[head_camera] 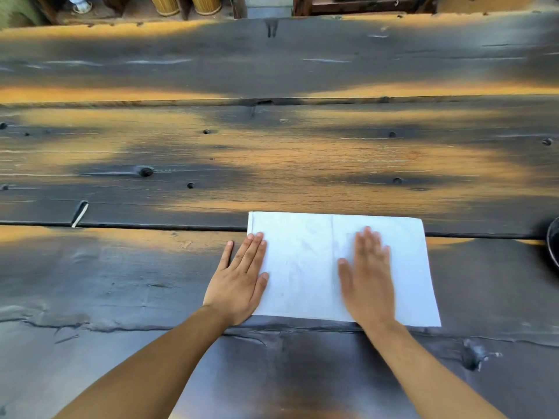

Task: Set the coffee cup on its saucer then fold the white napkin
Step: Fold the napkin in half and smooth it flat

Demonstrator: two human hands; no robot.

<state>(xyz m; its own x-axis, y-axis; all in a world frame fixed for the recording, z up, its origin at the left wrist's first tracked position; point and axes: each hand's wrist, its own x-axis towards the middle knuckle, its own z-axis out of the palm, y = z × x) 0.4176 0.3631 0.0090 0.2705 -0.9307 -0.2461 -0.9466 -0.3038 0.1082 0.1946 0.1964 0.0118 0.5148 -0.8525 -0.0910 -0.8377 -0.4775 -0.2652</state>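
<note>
Two bare hands lie flat, fingers extended, holding nothing: left hand overlaps the left edge of the white rectangular cloth napkin, right hand presses its right half. Napkin lies flat near the front edge of the dark plank table.

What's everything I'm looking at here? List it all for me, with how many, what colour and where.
napkin: one, white, flat on the table near the person, a crease running across its middle
table: one, dark wooden planks with orange patches of light, fills most of the view
dark round object: one, black, cut off at the right edge, too little shown to name
light strip: one, pale, lodged in the plank gap on the left
bamboo-coloured cylinders: two, yellow-tan, beyond the table's far edge
dark wooden furniture: brown, top right, beyond the table
left hand: one, flat, palm down on the napkin's left edge
right hand: one, flat, palm down on the napkin, blurred
</note>
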